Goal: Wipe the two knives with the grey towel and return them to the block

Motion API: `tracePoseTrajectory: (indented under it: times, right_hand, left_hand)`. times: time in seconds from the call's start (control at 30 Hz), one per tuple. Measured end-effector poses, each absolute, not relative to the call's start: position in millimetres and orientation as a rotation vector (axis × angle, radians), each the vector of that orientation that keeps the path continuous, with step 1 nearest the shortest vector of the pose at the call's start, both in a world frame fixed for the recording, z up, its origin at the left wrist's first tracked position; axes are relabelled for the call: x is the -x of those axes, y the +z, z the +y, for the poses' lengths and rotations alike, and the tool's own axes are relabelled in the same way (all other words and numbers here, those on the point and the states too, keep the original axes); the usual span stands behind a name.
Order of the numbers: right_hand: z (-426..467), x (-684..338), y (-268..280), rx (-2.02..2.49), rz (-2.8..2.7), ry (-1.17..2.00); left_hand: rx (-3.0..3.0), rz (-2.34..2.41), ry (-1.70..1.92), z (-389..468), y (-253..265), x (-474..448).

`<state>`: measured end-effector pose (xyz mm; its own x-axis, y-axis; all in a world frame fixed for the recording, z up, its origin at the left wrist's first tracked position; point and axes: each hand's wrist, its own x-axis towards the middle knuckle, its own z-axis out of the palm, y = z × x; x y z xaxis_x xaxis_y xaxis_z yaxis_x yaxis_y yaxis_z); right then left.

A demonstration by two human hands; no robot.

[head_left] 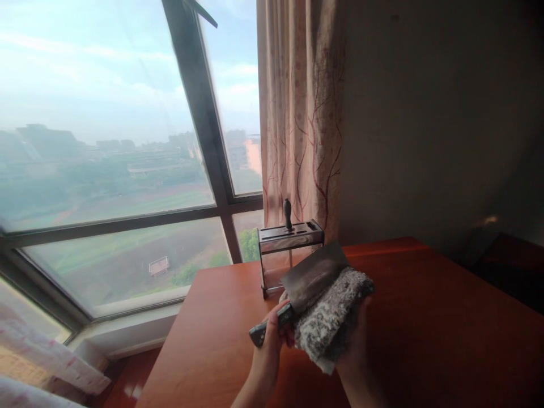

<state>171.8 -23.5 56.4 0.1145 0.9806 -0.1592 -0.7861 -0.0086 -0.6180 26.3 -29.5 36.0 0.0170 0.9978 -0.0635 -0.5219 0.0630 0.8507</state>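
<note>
My left hand (pixel 273 334) is closed around the dark handle of a cleaver (pixel 315 274). Its broad grey blade points up and to the right, edge side hard to make out. Against the blade's lower side lies a fluffy grey-and-white cloth (pixel 329 317), bunched thick, with a pale corner hanging down. My right hand (pixel 360 331) grips this cloth from behind on the right; most of its fingers are hidden by it. Both hands are above the table. Just behind the cleaver stands a metal knife rack (pixel 293 235) with a black-handled tool (pixel 288 214) upright in it.
The reddish-brown wooden table (pixel 204 340) reaches towards the window and to the right. A large dark-framed window (pixel 187 220) fills the left side. A patterned curtain (pixel 301 113) hangs behind the rack, next to a dark wall (pixel 425 113).
</note>
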Motion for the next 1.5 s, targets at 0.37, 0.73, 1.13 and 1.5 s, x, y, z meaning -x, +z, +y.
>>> tracePoseTrajectory:
  times: [0.37,0.73,1.13,1.5]
  right_hand:
    - [-12,-171,48,0.706,-0.281,1.392]
    - [3,-224,66,0.533,-0.025,1.198]
    - [-13,-137,69,0.541,-0.16,1.394]
    - [6,-162,63,0.771,-0.159,1.191]
  left_hand:
    - [-0.759,0.838,1.264,-34,41,-24]
    - [-0.689,0.753,1.206,-30,39,-25]
    - [-0.529,0.838,1.322,-35,31,-33]
    - [-0.683,0.855,1.235,-31,33,-29]
